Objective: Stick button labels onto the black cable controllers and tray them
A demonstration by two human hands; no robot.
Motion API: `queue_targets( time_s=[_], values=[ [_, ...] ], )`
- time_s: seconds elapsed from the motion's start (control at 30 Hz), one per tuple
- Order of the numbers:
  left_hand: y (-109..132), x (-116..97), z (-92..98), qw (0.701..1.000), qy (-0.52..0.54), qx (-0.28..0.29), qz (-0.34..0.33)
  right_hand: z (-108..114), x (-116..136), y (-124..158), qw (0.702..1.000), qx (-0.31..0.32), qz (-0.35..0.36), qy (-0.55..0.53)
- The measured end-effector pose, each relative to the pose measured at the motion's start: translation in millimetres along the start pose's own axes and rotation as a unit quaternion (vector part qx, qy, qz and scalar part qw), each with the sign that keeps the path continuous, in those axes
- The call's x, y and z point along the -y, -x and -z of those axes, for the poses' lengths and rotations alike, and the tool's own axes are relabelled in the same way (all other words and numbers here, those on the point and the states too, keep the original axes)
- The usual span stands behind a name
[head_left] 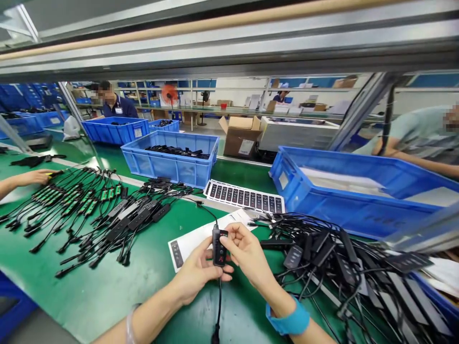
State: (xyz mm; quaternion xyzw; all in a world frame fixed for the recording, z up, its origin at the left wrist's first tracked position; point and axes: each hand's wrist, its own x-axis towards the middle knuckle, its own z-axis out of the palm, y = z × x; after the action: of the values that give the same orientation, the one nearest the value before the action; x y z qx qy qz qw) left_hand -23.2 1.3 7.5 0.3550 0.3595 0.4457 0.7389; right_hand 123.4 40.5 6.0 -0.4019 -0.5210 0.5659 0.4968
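Observation:
A small black in-line controller [215, 235] with a cable at each end is upright in front of me. My left hand [195, 272] is closed around its lower part. Over its face lies a black label [222, 255] with small white and red marks, slightly off to the right at the top. My right hand [249, 253] pinches the label's upper right edge between thumb and fingers. Beneath my hands is a white backing sheet [201, 234] with one black label left at its lower left corner. Behind it lies a full label sheet [247, 197].
Finished-looking cabled controllers [330, 258] are heaped on the right. On the left lie cabled black housings [134, 217] and green circuit boards [68, 196], where another person's hand [32, 177] reaches in. Blue bins [168, 165] stand behind, with a large blue bin [358, 191] at right.

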Motion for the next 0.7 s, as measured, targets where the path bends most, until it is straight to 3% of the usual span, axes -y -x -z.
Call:
queue_targets(
  time_s=[0.33,0.7],
  values=[
    [-1.1,-4.7,2.4,0.999,0.004,0.033,0.003,1.2,7.0,1.5,0.999,-0.007,0.023,0.032],
    [0.1,-3.4,1.9,0.999,0.012,0.047,0.012,-0.3,9.1,2.1,1.000,-0.010,0.000,0.028]
  ],
)
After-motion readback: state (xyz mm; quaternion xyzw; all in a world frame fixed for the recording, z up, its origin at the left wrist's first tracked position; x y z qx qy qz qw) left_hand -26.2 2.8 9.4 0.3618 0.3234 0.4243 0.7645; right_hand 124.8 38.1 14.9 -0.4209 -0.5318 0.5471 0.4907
